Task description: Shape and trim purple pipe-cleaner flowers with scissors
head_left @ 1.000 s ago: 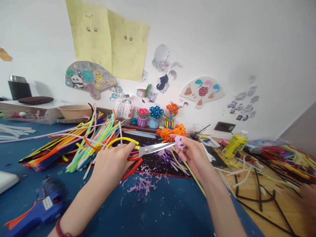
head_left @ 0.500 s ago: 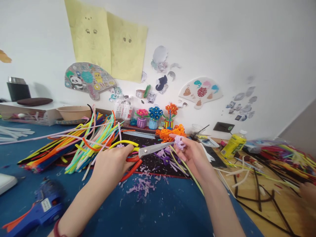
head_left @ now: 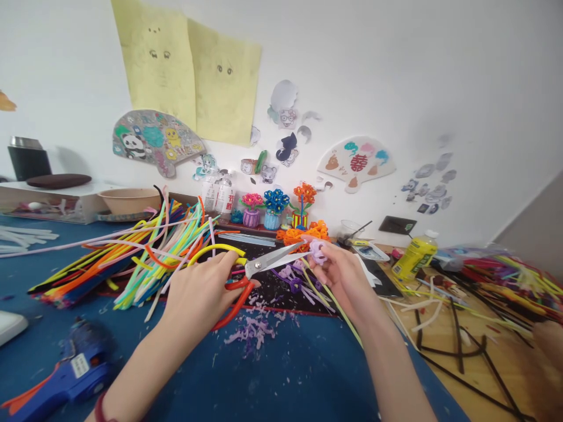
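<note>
My left hand is closed round the red and yellow handles of a pair of scissors. Their blades stand slightly apart, with the tips right by a pale lilac pipe-cleaner flower. Thumb and fingers of my right hand pinch that flower; a pale green stem runs down below the hand. Under the blades, several purple and lilac flowers with stems lie on a black mat. Lilac fuzz clippings are scattered on the blue tabletop in front.
Bundled colourful pipe cleaners lie left, a blue glue gun front left. Potted flowers and orange flowers stand behind. A yellow bottle and dark pipe cleaners are right; another person's hand shows at the edge.
The scissor blades have parted and the handles have spread. My right hand keeps the lilac flower at nearly the same spot. The other person's hand at right has moved slightly.
</note>
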The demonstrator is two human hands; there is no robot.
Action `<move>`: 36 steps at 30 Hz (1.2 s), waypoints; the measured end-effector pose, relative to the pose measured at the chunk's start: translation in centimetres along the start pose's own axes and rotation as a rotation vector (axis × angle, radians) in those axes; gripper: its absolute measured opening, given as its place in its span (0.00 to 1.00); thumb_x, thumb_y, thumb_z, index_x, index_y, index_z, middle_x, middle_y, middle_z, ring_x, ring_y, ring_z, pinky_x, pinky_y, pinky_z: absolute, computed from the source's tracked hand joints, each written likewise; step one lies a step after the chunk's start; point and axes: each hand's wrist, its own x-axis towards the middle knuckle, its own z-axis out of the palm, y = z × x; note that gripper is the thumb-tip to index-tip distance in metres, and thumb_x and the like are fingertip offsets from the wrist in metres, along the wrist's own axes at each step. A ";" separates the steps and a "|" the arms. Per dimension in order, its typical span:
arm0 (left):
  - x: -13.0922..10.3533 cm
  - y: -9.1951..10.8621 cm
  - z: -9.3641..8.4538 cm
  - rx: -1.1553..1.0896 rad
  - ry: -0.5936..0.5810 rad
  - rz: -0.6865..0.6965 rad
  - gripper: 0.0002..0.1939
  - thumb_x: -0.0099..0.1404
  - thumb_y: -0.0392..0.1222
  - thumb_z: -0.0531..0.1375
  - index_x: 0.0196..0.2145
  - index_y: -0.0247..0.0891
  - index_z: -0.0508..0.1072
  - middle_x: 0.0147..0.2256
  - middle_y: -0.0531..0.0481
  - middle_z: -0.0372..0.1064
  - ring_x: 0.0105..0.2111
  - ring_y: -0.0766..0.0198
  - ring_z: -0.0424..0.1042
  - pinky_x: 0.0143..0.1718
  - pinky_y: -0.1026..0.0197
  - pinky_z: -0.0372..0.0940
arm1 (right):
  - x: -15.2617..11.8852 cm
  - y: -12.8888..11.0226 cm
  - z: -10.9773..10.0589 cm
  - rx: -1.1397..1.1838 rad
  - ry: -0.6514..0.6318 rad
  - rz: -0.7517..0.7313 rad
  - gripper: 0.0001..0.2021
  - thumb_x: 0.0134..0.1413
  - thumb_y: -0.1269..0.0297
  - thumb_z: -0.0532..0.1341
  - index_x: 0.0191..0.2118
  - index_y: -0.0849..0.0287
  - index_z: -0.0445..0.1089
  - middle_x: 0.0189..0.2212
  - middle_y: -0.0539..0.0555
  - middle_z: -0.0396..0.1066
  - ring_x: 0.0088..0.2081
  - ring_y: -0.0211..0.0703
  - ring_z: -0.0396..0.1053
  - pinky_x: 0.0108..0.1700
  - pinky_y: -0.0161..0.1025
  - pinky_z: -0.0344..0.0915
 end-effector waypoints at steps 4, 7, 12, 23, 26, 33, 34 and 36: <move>0.0 -0.1 -0.1 0.011 -0.029 0.012 0.22 0.62 0.63 0.49 0.34 0.42 0.70 0.28 0.48 0.76 0.30 0.52 0.75 0.21 0.62 0.43 | -0.1 -0.2 0.1 0.012 -0.006 -0.004 0.17 0.52 0.63 0.58 0.47 0.63 0.73 0.24 0.50 0.66 0.20 0.31 0.53 0.23 0.32 0.49; 0.0 -0.2 0.0 -0.004 -0.057 0.010 0.21 0.62 0.62 0.50 0.35 0.43 0.70 0.28 0.48 0.76 0.30 0.52 0.75 0.21 0.63 0.44 | -0.3 -0.3 0.2 0.028 -0.006 -0.012 0.17 0.51 0.65 0.59 0.47 0.63 0.73 0.25 0.50 0.65 0.21 0.31 0.53 0.24 0.33 0.48; 0.0 -0.2 0.1 -0.030 -0.086 0.006 0.20 0.61 0.62 0.52 0.36 0.43 0.71 0.29 0.49 0.77 0.30 0.53 0.75 0.21 0.63 0.45 | -0.3 -0.4 0.3 0.039 -0.025 -0.043 0.18 0.49 0.68 0.59 0.48 0.62 0.73 0.26 0.49 0.62 0.21 0.30 0.51 0.24 0.34 0.46; 0.1 0.1 -0.6 -0.060 -0.126 0.002 0.19 0.61 0.60 0.53 0.35 0.44 0.73 0.24 0.48 0.74 0.29 0.53 0.75 0.21 0.63 0.48 | -0.3 -0.4 0.4 0.015 -0.049 -0.055 0.19 0.50 0.67 0.58 0.49 0.62 0.71 0.26 0.48 0.59 0.22 0.32 0.51 0.24 0.35 0.46; 0.0 0.0 -0.6 -0.061 -0.113 -0.001 0.19 0.60 0.60 0.54 0.34 0.44 0.73 0.23 0.48 0.73 0.29 0.52 0.74 0.21 0.62 0.48 | -0.3 -0.4 0.4 0.006 -0.048 -0.056 0.19 0.49 0.67 0.58 0.49 0.62 0.71 0.25 0.48 0.58 0.22 0.32 0.51 0.24 0.35 0.46; 0.1 -0.1 -0.4 -0.034 -0.140 0.025 0.18 0.62 0.58 0.53 0.35 0.43 0.74 0.23 0.48 0.74 0.29 0.52 0.74 0.22 0.63 0.48 | -0.4 -0.3 0.3 0.021 -0.063 -0.054 0.19 0.51 0.67 0.58 0.50 0.61 0.71 0.26 0.48 0.61 0.22 0.31 0.53 0.24 0.34 0.49; 0.1 -0.1 -0.4 -0.038 -0.141 0.026 0.18 0.62 0.58 0.53 0.35 0.43 0.74 0.23 0.48 0.74 0.29 0.52 0.74 0.22 0.63 0.48 | -0.4 -0.3 0.3 0.021 -0.060 -0.049 0.19 0.51 0.67 0.58 0.49 0.61 0.71 0.27 0.49 0.62 0.22 0.31 0.53 0.24 0.34 0.49; 0.1 -0.1 -0.3 -0.056 -0.138 0.027 0.19 0.62 0.59 0.53 0.33 0.43 0.73 0.24 0.48 0.74 0.29 0.52 0.74 0.23 0.63 0.49 | -0.3 -0.4 0.3 0.028 -0.045 -0.044 0.18 0.50 0.67 0.59 0.49 0.61 0.71 0.28 0.50 0.65 0.22 0.31 0.54 0.25 0.33 0.50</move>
